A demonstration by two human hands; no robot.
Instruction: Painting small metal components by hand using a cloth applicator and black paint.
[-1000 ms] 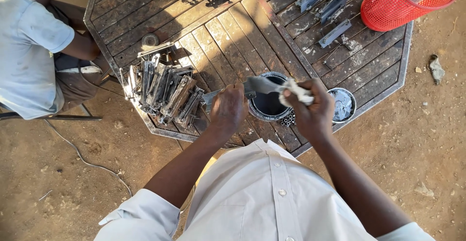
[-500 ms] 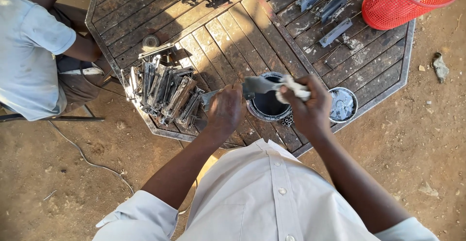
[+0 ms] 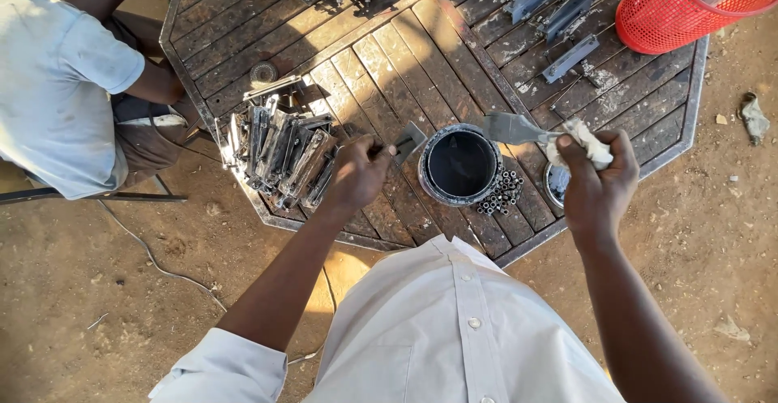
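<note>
Head view: the left hand (image 3: 356,174) is closed in a narrow grip around a small metal part (image 3: 408,140), held just left of the black paint can (image 3: 460,165) that stands open near the front edge of the wooden bench (image 3: 381,54). The right hand (image 3: 596,184) is closed on a pale rag (image 3: 582,142) wrapped about the handle of a brush (image 3: 512,129), whose flat grey head points left and hangs over the can's right rim; whether it touches the rim cannot be told. Between the can and the right hand lies a heap of small dark nuts (image 3: 501,192), touching the can's wall. A round lid (image 3: 555,184) lies partly hidden under the right hand. Left of the left hand a pile of metal parts (image 3: 279,153) leans together near the bench edge. Farther back lie grey brackets (image 3: 559,22), and a red basket (image 3: 689,2) stands on the right corner. Another person in a pale shirt (image 3: 57,87) sits at the left side of the bench. The ground around is bare dirt (image 3: 105,289).
</note>
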